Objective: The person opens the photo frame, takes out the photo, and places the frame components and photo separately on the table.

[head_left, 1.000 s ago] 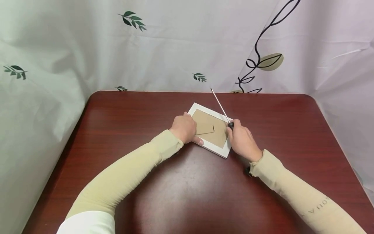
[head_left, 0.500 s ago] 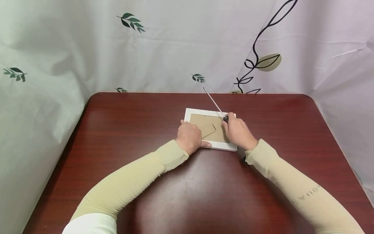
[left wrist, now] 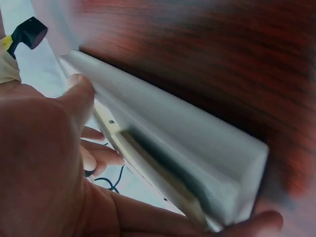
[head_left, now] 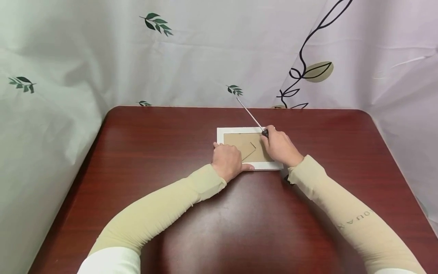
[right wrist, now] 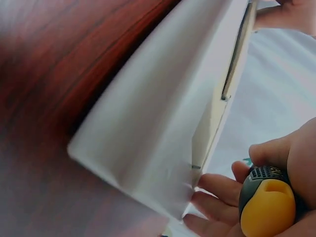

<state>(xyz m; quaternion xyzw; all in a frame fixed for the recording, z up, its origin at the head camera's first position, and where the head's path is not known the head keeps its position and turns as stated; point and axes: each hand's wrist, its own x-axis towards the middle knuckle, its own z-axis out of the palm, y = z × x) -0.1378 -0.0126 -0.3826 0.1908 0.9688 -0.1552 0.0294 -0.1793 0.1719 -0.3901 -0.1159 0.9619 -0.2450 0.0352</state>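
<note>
A white picture frame (head_left: 220,136) lies back side up on the table, showing its tan backing board (head_left: 236,139) with a stand flap. Across the frame's left end my left hand (head_left: 227,160) grips it, thumb along the near edge. My right hand (head_left: 281,146) holds a screwdriver (head_left: 251,115), its thin shaft pointing up and left over the frame's far edge. In the right wrist view, the screwdriver's yellow and black handle (right wrist: 268,207) sits in the palm while the fingertips (right wrist: 210,182) touch the frame. The palm side of the left hand is hidden in the head view.
A dark red wooden table (head_left: 164,137) with rounded far corners lies beneath. Behind it hangs a white curtain (head_left: 191,53) with leaf prints. A black wrist device (left wrist: 33,32) shows at the right wrist.
The frame has turned counter-clockwise from a slant to nearly level with the table's far edge. My left hand has shifted right and nearer, and my right hand farther away with the screwdriver.
</note>
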